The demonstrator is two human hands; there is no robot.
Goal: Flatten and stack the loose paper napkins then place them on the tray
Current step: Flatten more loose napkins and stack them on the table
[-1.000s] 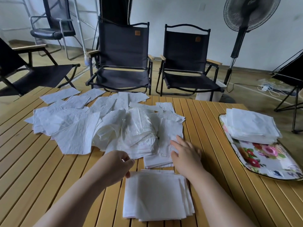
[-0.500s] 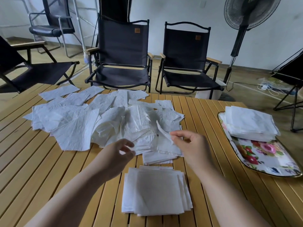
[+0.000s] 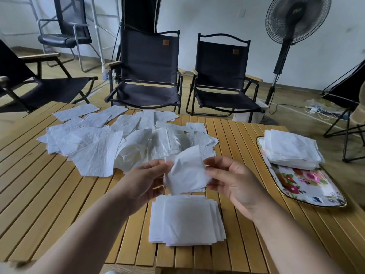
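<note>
Two hands are pinching one crumpled napkin (image 3: pixel 187 173) by opposite edges, left hand (image 3: pixel 144 180) and right hand (image 3: pixel 233 180) holding it just above the flat stack (image 3: pixel 185 220), loose pile (image 3: pixel 118 145) lying behind, tray (image 3: pixel 308 186) sitting near the table (image 3: pixel 49 204) right edge, bare slats showing between.

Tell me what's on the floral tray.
A stack of white napkins covers the tray at its far end; the near end shows bare floral pattern. Anything beneath the stack is hidden.
</note>
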